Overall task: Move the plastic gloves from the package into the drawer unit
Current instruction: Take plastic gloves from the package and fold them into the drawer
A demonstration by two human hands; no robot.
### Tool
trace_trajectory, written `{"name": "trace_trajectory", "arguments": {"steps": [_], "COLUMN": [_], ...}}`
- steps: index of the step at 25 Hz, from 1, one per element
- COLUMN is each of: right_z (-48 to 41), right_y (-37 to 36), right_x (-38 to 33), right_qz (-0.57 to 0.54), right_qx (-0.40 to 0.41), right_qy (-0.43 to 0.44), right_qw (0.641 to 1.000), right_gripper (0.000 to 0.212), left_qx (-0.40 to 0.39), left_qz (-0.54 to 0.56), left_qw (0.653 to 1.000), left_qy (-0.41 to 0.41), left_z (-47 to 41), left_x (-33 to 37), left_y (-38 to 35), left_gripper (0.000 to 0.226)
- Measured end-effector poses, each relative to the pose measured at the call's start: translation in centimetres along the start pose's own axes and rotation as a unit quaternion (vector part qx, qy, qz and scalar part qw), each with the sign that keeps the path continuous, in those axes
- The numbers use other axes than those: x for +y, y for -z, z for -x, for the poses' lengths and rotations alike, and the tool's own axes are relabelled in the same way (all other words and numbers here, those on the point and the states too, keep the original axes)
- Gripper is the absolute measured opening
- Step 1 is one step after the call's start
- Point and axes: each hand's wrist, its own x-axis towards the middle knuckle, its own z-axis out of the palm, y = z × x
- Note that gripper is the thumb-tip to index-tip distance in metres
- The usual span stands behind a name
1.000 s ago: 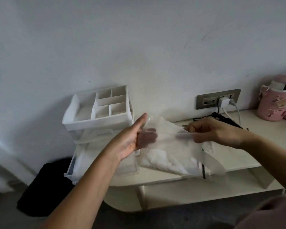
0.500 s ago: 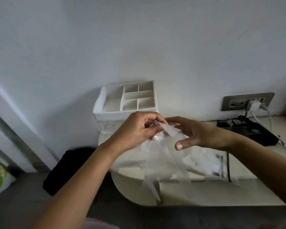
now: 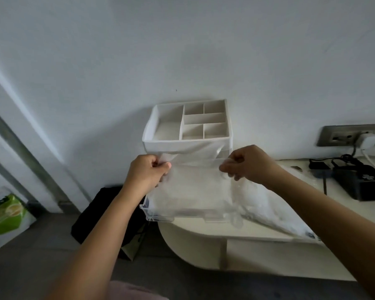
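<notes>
A glove hangs spread over the open drawer at the tabletop's left edge, probably so it drops in flat. The left hand and right hand each pinch a top corner. The package lies just right.

Dim, cool, even light fills the room; soft shadows sit under the worktop edge. Wide-angle bending curves the frame edges. Detail is soft and slightly smeared throughout.

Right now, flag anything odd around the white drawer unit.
Its clear plastic drawer is pulled out, front corner overhanging the cream table's rounded edge. The left hand and right hand pinch a thin clear glove above it.
</notes>
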Motion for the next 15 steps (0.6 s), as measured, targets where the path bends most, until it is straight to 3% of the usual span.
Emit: {"name": "trace_trajectory", "arguments": {"steps": [4,6,8,9,11,13,15], "right_z": [-0.2,0.7,1.9,2.5,2.6,1.2,-0.4], "right_y": [-1.1,-1.7,-3.0,-3.8,-5.5,-7.1,-8.0], "right_x": [-0.5,-1.0,-1.5,-2.0,-2.8,-2.8,-2.1], "right_qz": [0.171,0.320,0.320,0.270,0.185,0.179,0.190], "right_qx": [0.109,0.183,0.214,0.183,0.049,-0.083,-0.151], "right_qy": [0.017,0.052,0.136,0.187,0.254,0.266,0.234], "right_qw": [0.979,0.928,0.913,0.927,0.948,0.944,0.942], "right_gripper": [0.015,0.016,0.018,0.017,0.023,0.040,0.052], "left_qx": [0.024,0.030,0.027,0.027,0.031,0.035,0.036], "left_qz": [-0.084,-0.117,-0.148,-0.167,-0.196,-0.220,-0.244], "left_qw": [0.996,0.993,0.989,0.986,0.980,0.974,0.968], "left_qy": [0.012,0.004,0.000,-0.004,-0.017,-0.030,-0.039], "left_z": [-0.5,-0.6,-0.8,-0.8,-0.9,-0.9,-0.7], "left_x": [-2.0,-2.4,-2.5,-2.5,-2.5,-2.3,-2.3], "left_y": [-0.3,-0.5,-0.8,-1.1,-1.5,-1.8,-2.0], "left_gripper": [0.017,0.017,0.017,0.018,0.021,0.018,0.016]}}
